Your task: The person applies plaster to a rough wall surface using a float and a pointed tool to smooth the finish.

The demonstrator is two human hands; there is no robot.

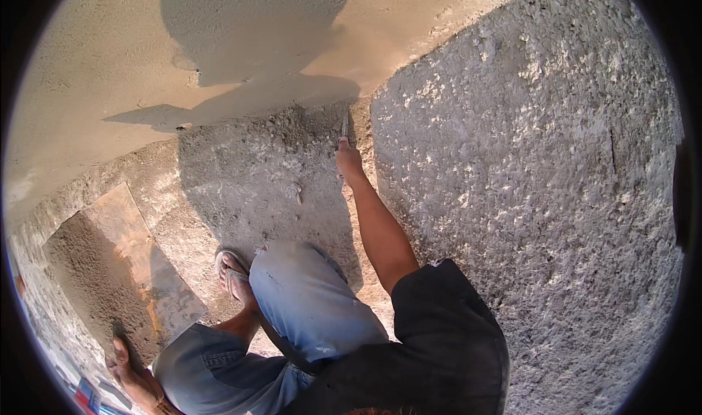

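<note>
My right hand is closed around the handle of a trowel. Its narrow metal blade points at the foot of the smooth plastered wall, close to the corner with a rough grey wall. At the lower left, my left hand is beside my bent knee, at the near edge of a flat board. Its visible fingers are apart and hold nothing that I can see; some of them are hidden. A thick layer of brown wet mortar covers much of the board, and my fingertips are close to it.
The rough wall rises along my right side. Crumbs of mortar lie on the dusty floor along the wall's foot. My sandalled foot stands between the board and my knee. Red and blue items show at the lower left rim.
</note>
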